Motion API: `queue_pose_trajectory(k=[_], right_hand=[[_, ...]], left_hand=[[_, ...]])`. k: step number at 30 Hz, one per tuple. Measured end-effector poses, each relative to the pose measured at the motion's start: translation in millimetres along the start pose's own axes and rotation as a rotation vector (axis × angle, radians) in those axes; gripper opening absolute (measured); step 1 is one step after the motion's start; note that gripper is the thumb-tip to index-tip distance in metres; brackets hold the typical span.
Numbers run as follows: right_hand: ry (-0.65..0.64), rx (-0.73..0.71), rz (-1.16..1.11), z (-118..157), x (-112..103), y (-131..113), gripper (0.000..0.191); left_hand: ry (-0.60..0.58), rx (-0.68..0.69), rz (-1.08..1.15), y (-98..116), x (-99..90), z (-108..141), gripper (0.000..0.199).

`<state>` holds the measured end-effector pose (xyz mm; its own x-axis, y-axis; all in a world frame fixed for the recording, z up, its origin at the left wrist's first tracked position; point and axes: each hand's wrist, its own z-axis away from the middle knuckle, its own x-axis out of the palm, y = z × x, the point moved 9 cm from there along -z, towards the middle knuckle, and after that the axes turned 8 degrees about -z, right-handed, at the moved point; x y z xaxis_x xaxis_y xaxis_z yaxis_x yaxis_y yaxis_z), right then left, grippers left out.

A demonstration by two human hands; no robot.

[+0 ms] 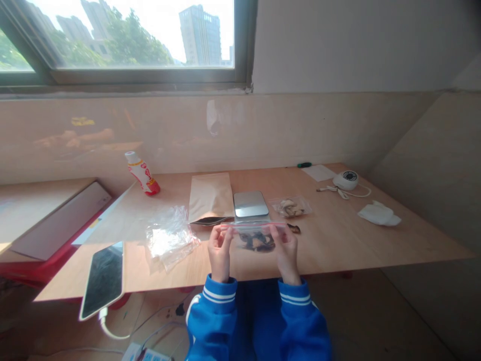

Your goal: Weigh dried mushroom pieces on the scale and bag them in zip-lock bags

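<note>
1. Head view, all we've got. We see the left hand [220, 253] and right hand [286, 253] both grasping a clear zip bag [256, 236] by its top edge, one at each side, fingers curled, held just above the near part of the wooden table [338, 245]. Fingers hide both top corners of the bag.
2. The bag's red-lined zip strip [255, 225] runs across the top; we can't tell if it's sealed. Inside: dark dried pieces [257, 242], possibly mushroom, hard to make out through the plastic and glare.
3. Just right of the right hand, one small dark piece [294, 228] sits on the table, partly behind the fingers.
4. Behind the hands, center frame: a digital scale [251, 204] with a metal top, its near edge hidden by the bag. Just left of it, a kraft paper pouch [210, 198], with something dark at its lower edge that we can't identify. Just right, a small clear bag [290, 207] holding pale dried pieces.
5. Left of the hands: a crumpled plastic bag [171, 238]. Further left, a phone [102, 280] on a plugged-in cable, cut by glare.
6. Upper left of the table: a red-and-white plastic bottle [142, 173] lying on its side.
7. Far right: a white tissue [379, 214].
</note>
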<state>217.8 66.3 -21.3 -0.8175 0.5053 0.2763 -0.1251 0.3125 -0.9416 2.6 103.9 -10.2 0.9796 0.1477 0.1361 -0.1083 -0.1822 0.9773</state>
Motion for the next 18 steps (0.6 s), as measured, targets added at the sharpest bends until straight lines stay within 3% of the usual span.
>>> queue_pose_trajectory(k=[5,8,18], right_hand=[[-0.109,0.066,-0.141,-0.4,8.0,4.0,0.028],[-0.193,0.117,-0.130,1.5,16.3,8.2,0.031],[-0.182,0.103,0.031,-0.5,14.2,9.5,0.032]], left_hand=[[-0.141,-0.030,0.084,-10.6,11.5,-1.3,0.029],[-0.129,-0.055,0.055,-15.5,9.6,-2.7,0.027],[-0.064,-0.028,-0.026,-9.0,-1.1,-4.4,0.021]])
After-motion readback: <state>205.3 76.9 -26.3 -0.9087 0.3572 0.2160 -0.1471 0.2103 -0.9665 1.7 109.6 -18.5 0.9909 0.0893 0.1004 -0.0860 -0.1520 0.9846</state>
